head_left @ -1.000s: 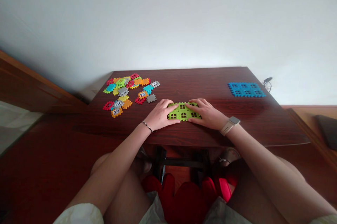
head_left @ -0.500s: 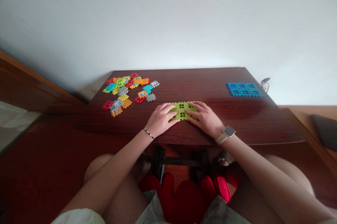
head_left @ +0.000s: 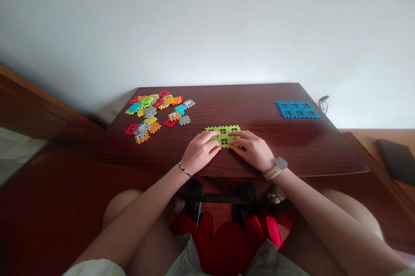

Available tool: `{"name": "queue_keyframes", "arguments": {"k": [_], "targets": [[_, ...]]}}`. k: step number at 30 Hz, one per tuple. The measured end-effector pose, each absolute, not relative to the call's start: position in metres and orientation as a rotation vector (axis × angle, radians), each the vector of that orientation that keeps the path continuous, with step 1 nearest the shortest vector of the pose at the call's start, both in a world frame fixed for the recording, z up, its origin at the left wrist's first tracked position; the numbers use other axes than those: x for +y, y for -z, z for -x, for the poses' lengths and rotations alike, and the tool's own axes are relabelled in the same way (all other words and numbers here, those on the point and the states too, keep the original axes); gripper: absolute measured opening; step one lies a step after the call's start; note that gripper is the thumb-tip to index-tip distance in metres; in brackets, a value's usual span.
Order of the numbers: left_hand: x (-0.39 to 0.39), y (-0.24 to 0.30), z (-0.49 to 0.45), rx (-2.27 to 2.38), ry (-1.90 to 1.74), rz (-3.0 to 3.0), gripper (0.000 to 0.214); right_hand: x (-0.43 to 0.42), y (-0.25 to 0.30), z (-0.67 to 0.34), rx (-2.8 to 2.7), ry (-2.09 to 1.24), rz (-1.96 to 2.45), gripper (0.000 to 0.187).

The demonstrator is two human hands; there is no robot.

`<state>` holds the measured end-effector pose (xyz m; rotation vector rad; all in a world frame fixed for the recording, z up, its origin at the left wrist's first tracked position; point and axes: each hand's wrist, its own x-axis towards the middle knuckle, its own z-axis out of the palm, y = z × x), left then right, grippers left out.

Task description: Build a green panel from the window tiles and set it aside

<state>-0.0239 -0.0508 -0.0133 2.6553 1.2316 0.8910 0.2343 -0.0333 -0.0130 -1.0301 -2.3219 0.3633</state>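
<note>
In front of me on the table lies a flat green panel of interlocking building tiles (head_left: 224, 136), with toothed edges and window-shaped openings. My left hand (head_left: 201, 148) grips its left part, thumb by the near edge and fingers bent over the top. On the right part, my right hand (head_left: 254, 150) holds it the same way, its fingertips close to the middle opening. The hands cover the panel's lower corners and some of its windows.
Loose toothed tiles in several colours (head_left: 149, 112) lie heaped at the left of the dark wooden table (head_left: 227, 105). A blue panel with window openings (head_left: 298, 110) rests at the right. Behind the table is a white wall (head_left: 214, 25). A black cable (head_left: 323, 102) hangs past the right edge.
My fingers have drawn back toward the near edge of the green panel and bent more, uncovering more of its far side. The view has shifted slightly.
</note>
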Motion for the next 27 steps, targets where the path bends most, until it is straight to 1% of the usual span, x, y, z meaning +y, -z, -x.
{"name": "queue_keyframes", "arguments": {"k": [1, 2, 4, 5, 6, 8, 10, 12, 16, 20, 23, 27], "targets": [[-0.047, 0.013, 0.028, 1.243, -0.897, -2.619, 0.010, -0.032, 0.012, -0.237, -2.302, -0.378, 1.029, 0.025], [-0.043, 0.013, 0.034, 1.257, -0.889, -2.587, 0.024, -0.029, 0.011, -0.241, -2.296, -0.380, 1.027, 0.029], [-0.034, 0.014, 0.047, 1.292, -0.831, -2.536, 0.065, -0.022, 0.009, -0.251, -2.340, -0.338, 1.034, 0.048], [-0.029, 0.016, 0.053, 1.304, -0.790, -2.515, 0.081, -0.018, 0.009, -0.256, -2.366, -0.322, 1.049, 0.058], [-0.024, 0.017, 0.059, 1.307, -0.745, -2.496, 0.092, -0.014, 0.009, -0.261, -2.389, -0.324, 1.066, 0.067], [-0.016, 0.020, 0.070, 1.287, -0.657, -2.466, 0.102, -0.006, 0.012, -0.270, -2.433, -0.378, 1.079, 0.081], [-0.011, 0.021, 0.076, 1.259, -0.596, -2.449, 0.105, 0.000, 0.016, -0.277, -2.459, -0.437, 1.086, 0.090], [-0.009, 0.019, 0.078, 1.231, -0.566, -2.447, 0.104, 0.005, 0.020, -0.280, -2.462, -0.472, 1.102, 0.095], [-0.009, 0.015, 0.076, 1.177, -0.576, -2.449, 0.099, 0.008, 0.021, -0.278, -2.440, -0.503, 1.096, 0.096], [-0.010, 0.011, 0.070, 1.150, -0.634, -2.433, 0.100, 0.010, 0.017, -0.275, -2.348, -0.609, 1.064, 0.097], [-0.012, 0.009, 0.068, 1.129, -0.712, -2.444, 0.101, 0.009, 0.013, -0.272, -2.166, -0.840, 1.044, 0.094], [-0.014, 0.008, 0.066, 1.079, -0.874, -2.398, 0.096, 0.004, 0.008, -0.262, -1.710, -1.249, 0.974, 0.087]]}}
